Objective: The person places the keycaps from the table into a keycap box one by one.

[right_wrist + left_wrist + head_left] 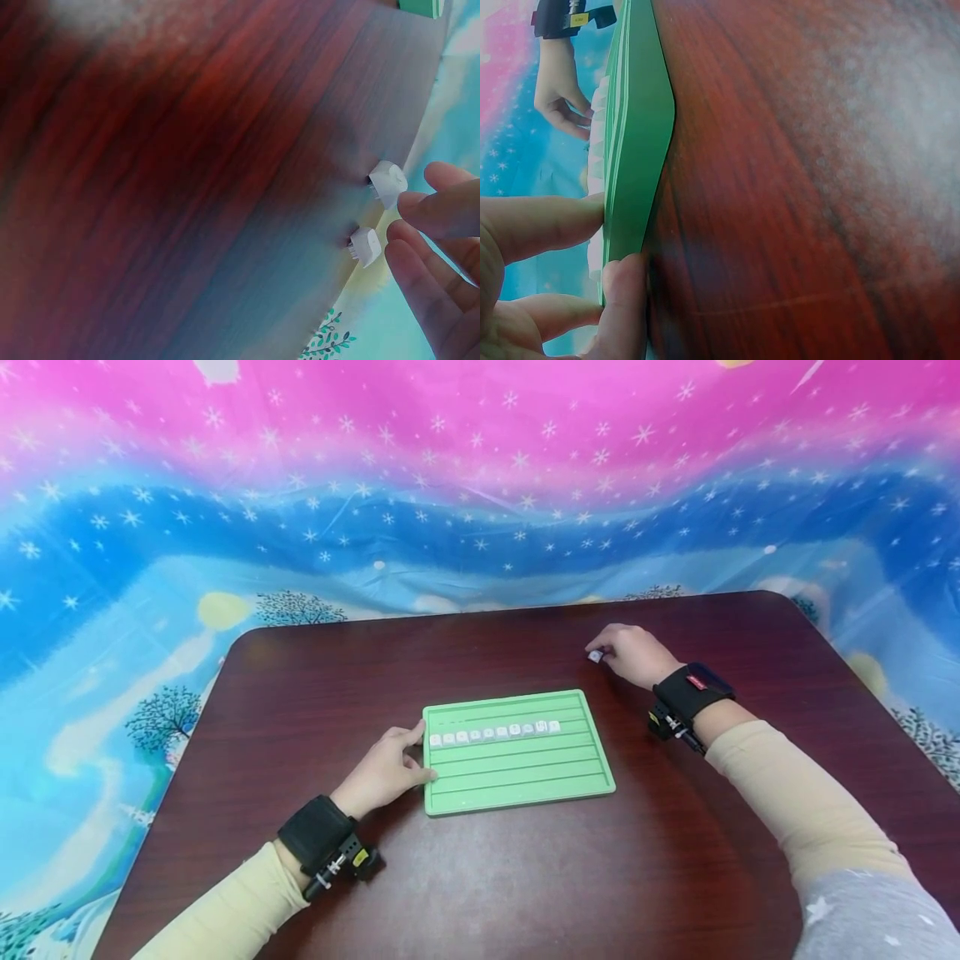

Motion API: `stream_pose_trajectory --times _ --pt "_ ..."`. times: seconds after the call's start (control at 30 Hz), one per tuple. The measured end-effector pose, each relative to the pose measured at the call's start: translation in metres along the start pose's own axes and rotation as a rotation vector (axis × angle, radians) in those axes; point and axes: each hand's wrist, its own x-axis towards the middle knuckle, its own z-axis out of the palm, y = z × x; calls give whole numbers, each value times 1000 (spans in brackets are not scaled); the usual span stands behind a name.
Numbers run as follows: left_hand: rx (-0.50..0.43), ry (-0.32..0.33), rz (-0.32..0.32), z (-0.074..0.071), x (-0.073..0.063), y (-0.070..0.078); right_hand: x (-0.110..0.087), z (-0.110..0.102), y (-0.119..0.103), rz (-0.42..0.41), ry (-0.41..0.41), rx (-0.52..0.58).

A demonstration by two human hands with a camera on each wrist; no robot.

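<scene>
My left hand (pixel 384 770) holds the left edge of a green grooved tray (pixel 517 783), its thumb and fingers spread along that side. A row of several white keycaps (pixel 489 734) stands in an upper groove of the tray. Beyond the tray's upper right corner, my right hand (pixel 637 656) reaches low over the table. In the right wrist view, its fingertips (pixel 414 206) are right at a white keycap (pixel 388 184), with the fingers not closed round it. A second white keycap (pixel 365 246) sits beside that one, close to the other fingertips.
The dark brown wooden table (pixel 510 877) has rounded far corners. A pink and blue snowflake-patterned cloth (pixel 450 485) hangs behind it. Each wrist wears a black strap (pixel 318 833) with a small camera.
</scene>
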Motion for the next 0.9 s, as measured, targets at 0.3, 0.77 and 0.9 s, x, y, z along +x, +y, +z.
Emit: stream_pose_trajectory --times 0.3,0.77,0.9 --pt "1 4 9 0 -1 -1 6 4 2 23 -41 -7" --pt "0 15 5 0 -2 1 8 6 5 32 -56 -39" --pt "0 17 -3 1 -2 1 8 6 6 59 -65 -35"
